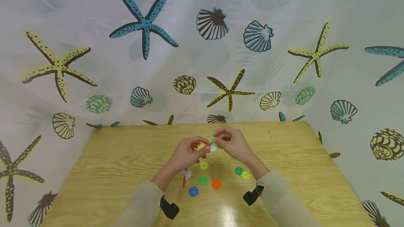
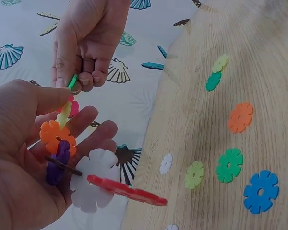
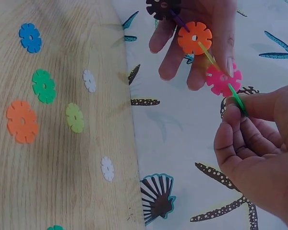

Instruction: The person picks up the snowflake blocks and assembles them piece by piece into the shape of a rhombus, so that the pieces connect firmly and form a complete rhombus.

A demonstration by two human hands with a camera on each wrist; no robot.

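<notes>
Two hands and a chain of discs, seen above a wooden tabletop (image 1: 126,171). The chain of discs (image 2: 48,139) is held in the air between the hands, its far end drooping below the left palm. In order from the free end run a red disc (image 2: 129,191), a white disc (image 2: 89,191), a black disc (image 3: 161,9), a purple disc (image 2: 62,151), an orange disc (image 3: 185,43), a yellow disc (image 3: 207,55) and a pink disc (image 3: 213,79) — all flat, notched and set at angles to one another.

The left hand (image 1: 189,153) pinches the chain near the pink disc, its lower fingers spread apart beneath the links. The right hand (image 1: 231,143) has thumb and forefinger clamped on a green disc (image 3: 236,100), the remaining fingers curled in; the green edge meets the pink disc, though how deep it sits I cannot tell.

On the wood, nearer the person, lie loose pieces: a yellow-green disc (image 1: 204,165), a mid-green disc (image 1: 203,178), an orange-red disc (image 1: 216,181) and a blue disc (image 1: 194,188). Toward the right — close together — lie a teal disc (image 1: 238,168) and a lemon disc (image 1: 245,172). Behind rises a cloth (image 1: 189,59) printed with starfish and shells.
</notes>
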